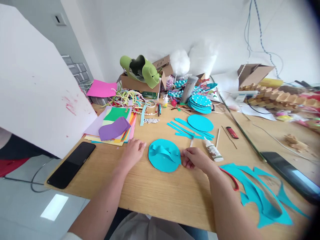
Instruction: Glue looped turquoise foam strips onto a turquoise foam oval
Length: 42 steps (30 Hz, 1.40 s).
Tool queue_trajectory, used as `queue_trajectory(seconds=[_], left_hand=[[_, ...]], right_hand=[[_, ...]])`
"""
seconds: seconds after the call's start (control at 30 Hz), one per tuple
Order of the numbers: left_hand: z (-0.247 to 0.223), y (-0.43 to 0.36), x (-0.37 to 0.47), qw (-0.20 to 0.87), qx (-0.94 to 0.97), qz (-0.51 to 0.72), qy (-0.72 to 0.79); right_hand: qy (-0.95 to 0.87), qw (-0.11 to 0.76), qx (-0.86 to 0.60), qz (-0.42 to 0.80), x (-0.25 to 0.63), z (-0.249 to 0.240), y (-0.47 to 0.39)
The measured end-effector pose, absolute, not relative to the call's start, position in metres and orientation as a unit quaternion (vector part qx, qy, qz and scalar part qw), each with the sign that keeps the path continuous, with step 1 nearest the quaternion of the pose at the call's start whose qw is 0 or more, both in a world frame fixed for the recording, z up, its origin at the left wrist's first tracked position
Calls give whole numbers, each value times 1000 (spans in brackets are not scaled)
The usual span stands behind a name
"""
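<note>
A round turquoise paper disc lies flat on the table in front of me. A looped strip of the same paper arches in waves across its upper half. My right hand is at the disc's right edge, with thumb and fingers closed on the rim; the strip's end lies close by. To the left of the disc, apart from it, my left hand rests with curled fingers and nothing visible in them. Just beyond my right hand are a thin pen-like tool and a white glue bottle lying down.
Behind lie another turquoise disc and loose strips. Paper scraps partly cover red-handled scissors at right. Coloured sheets and a black phone are at left. A flask stands farther back.
</note>
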<state>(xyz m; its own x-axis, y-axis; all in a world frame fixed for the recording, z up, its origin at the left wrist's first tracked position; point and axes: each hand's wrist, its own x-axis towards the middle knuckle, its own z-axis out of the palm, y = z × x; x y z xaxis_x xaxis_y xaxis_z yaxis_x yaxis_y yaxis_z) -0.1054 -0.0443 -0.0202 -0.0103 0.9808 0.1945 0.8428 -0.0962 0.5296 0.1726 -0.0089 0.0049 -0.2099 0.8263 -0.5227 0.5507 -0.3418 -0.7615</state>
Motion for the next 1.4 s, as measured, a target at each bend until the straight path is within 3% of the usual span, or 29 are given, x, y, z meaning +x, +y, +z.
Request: queue_trajectory(seconds=[0.1,0.43,0.93,1.4], left_hand=[[-23,-43,-104,94,696,220,677],[-18,-45,-99,213,666,276,659],[-11,-48,-95,539,396,509,541],[0,-51,-90,618,341,530,470]], right_hand=[[-577,141,-619,513,169,2,-8],[-633,169,-585,478,170,-1,-10],[-558,342,-528,541,170,6,-10],[-515,375,-468,612,171,6,-9]])
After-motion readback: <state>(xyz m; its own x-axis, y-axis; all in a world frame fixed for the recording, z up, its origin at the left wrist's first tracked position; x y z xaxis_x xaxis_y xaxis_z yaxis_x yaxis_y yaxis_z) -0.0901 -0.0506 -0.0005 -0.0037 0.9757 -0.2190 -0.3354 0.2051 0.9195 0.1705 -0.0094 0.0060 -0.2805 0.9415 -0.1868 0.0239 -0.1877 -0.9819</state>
